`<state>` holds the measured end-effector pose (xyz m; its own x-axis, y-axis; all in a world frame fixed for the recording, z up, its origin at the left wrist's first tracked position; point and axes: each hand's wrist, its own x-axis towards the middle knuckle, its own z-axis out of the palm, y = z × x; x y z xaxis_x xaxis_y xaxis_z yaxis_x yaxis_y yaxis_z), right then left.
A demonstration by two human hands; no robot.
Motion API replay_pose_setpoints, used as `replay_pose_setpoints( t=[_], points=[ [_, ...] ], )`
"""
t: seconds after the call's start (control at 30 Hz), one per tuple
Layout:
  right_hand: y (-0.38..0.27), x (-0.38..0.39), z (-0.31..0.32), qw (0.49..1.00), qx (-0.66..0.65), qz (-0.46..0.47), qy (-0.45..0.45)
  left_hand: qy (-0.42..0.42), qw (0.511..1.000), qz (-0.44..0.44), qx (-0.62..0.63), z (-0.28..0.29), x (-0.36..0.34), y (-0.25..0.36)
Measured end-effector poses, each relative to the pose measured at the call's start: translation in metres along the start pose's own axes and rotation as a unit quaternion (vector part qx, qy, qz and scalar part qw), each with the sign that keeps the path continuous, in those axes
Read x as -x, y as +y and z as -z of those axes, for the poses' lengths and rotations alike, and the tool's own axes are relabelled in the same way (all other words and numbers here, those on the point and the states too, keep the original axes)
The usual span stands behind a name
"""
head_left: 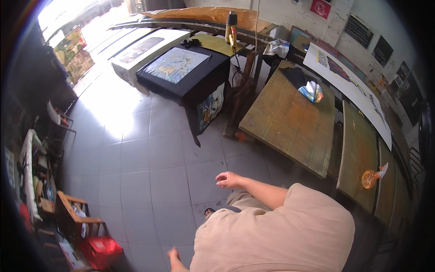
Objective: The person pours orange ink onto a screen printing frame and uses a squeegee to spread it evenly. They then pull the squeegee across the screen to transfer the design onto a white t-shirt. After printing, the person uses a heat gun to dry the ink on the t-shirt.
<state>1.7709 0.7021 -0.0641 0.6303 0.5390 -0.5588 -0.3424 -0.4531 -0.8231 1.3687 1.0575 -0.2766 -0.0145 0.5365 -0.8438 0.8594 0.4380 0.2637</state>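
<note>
Head view: right hand (229, 179), fingers (222, 178) loosely curled and empty, hangs above the floor (167, 186) near the brown bench (285, 124) bearing a colourful bundle (311, 92); left hand (173, 254): cannot tell its grip.

Bold dark lettering edged in yellow runs along the long white printed sheet (348, 82), while pale writing on the black wall poster (359, 31) is too small to read.

right hand (230, 180): kinda curled — left of brown tabletop (290, 122)
left hand (173, 253): same side, farther off
orange bottle (369, 179): right of it
</note>
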Motion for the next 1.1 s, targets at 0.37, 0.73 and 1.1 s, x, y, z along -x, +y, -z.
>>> replay_pose_setpoints(
  t=[0.37,0.73,1.1],
  points=[
    [-0.283,-0.033,0.288,0.933,-0.018,0.296,0.202,-0.121,0.937,-0.322,-0.064,-0.179,-0.028,0.435],
    [-0.303,-0.275,0.604,0.865,-0.259,0.190,0.386,-0.039,0.984,-0.151,-0.087,-0.135,-0.023,0.517],
    [-0.304,-0.312,0.575,0.853,-0.373,0.324,0.170,-0.006,0.939,-0.133,-0.318,-0.118,-0.072,0.478]
  ],
)
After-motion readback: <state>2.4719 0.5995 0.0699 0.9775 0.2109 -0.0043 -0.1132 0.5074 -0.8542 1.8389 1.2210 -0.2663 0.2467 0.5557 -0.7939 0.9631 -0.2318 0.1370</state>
